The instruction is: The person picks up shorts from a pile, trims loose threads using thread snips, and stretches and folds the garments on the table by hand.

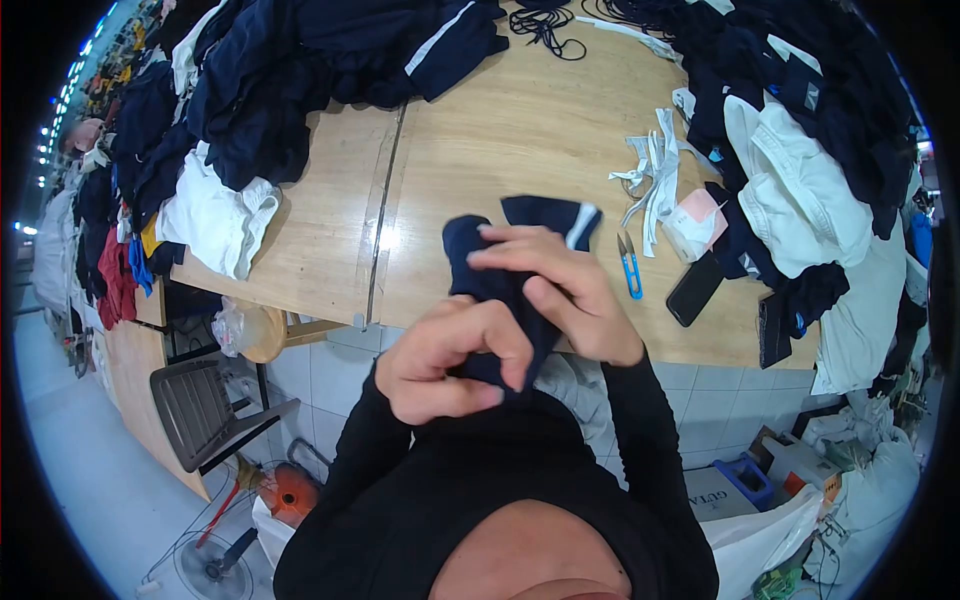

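Note:
A folded navy cloth piece (540, 212) with a white stripe at one end lies over the table's front edge, its near part hanging toward my body. My left hand (450, 360) is curled at the near part, thumb and index finger bent round toward each other with navy cloth between them; the exact grip is partly hidden. Across the upper part of the cloth lies my right hand (570, 290), its fingers stretched out to the left and the thumb apart below them. Blue-handled thread snips (631, 268) rest on the table to the right.
A phone (694, 290), white fabric strips (657, 172) and a pink-and-white packet (697, 222) lie at the right. Navy garments (290, 60) and a white garment (218, 212) pile up at left. Black cords (548, 28) lie at the back; a chair (200, 410) stands below left.

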The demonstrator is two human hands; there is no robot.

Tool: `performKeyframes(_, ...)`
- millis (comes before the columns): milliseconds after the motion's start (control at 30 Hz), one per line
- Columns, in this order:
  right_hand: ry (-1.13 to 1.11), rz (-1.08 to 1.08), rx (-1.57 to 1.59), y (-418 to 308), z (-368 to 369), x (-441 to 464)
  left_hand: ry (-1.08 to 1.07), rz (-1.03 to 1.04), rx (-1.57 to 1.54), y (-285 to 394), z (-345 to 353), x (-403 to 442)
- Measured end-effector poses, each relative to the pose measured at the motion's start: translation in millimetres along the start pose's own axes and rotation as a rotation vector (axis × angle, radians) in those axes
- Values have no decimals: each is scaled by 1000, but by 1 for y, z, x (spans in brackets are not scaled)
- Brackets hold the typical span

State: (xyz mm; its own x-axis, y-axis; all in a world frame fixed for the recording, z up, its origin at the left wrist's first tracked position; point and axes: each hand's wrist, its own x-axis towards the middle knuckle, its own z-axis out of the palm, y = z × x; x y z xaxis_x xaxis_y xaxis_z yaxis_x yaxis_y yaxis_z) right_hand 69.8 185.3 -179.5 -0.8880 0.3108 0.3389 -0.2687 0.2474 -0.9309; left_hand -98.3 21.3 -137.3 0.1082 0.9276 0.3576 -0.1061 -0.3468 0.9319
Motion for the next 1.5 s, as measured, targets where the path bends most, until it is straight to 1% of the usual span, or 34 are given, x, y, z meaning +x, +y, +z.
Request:
performKeyframes(33,-100,-5,83,15,2,1,39,-30,-38,3,-4,-5)
performKeyframes(67,-150,2,155,22,5,2,64,-38,-36,2,-11,-11)
performKeyframes(100,-223,67,100,17,5,3,107,-78,-65,-3,-16,-22)
performKeyframes(167,-315,60,0,17,6,4,240,-215,-238,-5,-17,-41)
performKeyframes(200,-300,28,21,18,11,5,263,-228,-264,-6,-18,-47)
performKeyframes(267,-259,-43,38,21,17,12,244,-226,-199,-4,-19,-50)
performKeyframes(300,-250,-28,52,23,19,15,225,-219,-177,-5,-19,-50)
performKeyframes(333,-235,-5,59,25,21,15,193,-223,-86,-3,-20,-46)
performKeyframes(367,-220,23,63,24,21,12,172,-201,-44,-2,-20,-43)
performKeyframes(400,-129,92,-28,17,20,10,154,-177,-1,-1,-21,-42)
performKeyframes(433,-24,97,-212,19,15,5,141,-152,46,-2,-22,-43)
performKeyframes(467,80,124,-424,27,9,-3,173,-114,54,-3,-24,-48)
performKeyframes(500,180,148,-636,38,-1,-15,226,-53,81,-6,-27,-57)
performKeyframes(567,345,269,-974,58,-17,-48,381,-8,-30,-11,-32,-73)
performKeyframes(633,217,682,-1052,65,-35,-82,482,49,-256,-16,-40,-80)
performKeyframes(667,236,651,-1102,78,-35,-103,549,94,-327,-20,-44,-85)
performKeyframes(700,262,620,-1151,93,-34,-125,628,169,-492,-30,-44,-89)
performKeyframes(767,270,653,-1160,115,-36,-159,743,356,-697,-36,-39,-79)
performKeyframes(867,319,596,-1190,113,-46,-169,621,391,-709,-43,-36,-66)
performKeyframes(967,560,474,-668,67,-43,-131,532,354,-741,-45,-27,-56)
performKeyframes(1000,570,430,-542,50,-38,-116,441,364,-772,-51,-26,-53)
performKeyframes(1100,454,221,-318,0,-12,-63,375,263,-907,-59,-11,-43)
performKeyframes(1167,281,13,-219,-12,4,-35,306,244,-863,-64,-2,-36)
performKeyframes(1200,236,-45,-217,-14,10,-25,274,237,-836,-65,2,-34)
performKeyframes(1233,187,-103,-213,-16,16,-17,303,190,-768,-64,2,-38)
performKeyframes(1267,234,-111,-178,-23,25,-10,329,142,-699,-62,3,-42)
performKeyframes(1300,220,-137,-131,-20,30,-11,351,92,-632,-60,3,-47)
performKeyframes(1367,248,-95,-45,-15,38,-16,411,-14,-505,-52,2,-52)
performKeyframes(1467,253,-32,-272,-15,38,-22,492,-95,-435,-54,6,-54)
performKeyframes(1500,269,-47,-285,-15,37,-23,475,-100,-394,-54,6,-53)
